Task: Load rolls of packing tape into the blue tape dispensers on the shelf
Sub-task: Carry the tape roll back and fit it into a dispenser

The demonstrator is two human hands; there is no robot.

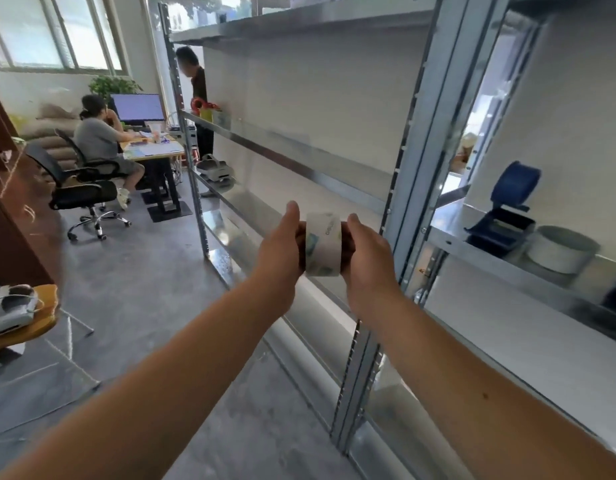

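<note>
Both hands are out in front at arm's length, pinching one roll of tape (323, 244) between them: left hand (277, 252) pressed on one flat side, right hand (367, 261) on the other. The fingers wrap around the far side, so I can't see them, or whether anything sits in the core. The roll is white with a greenish printed pattern and a bit of grey lettering on the band, too blurry to read.

It's held in mid-air in front of the metal shelving (415, 161), near the grey upright post and not touching any shelf. The blue tape dispenser (505, 209) sits well off to the right on a shelf in the next bay, with a second, pale roll (559, 249) just beside it. Something dark blue sits at the far right edge, cut off by the frame, so can't tell what it is.

The shelves right behind the hands look bare, and the grey floor to the left is open. Further back there's a person seated (98, 140) at a desk (154, 152) with a lit monitor (137, 107), screen text unreadable, and another person standing (197, 98), half hidden behind the shelving.
</note>
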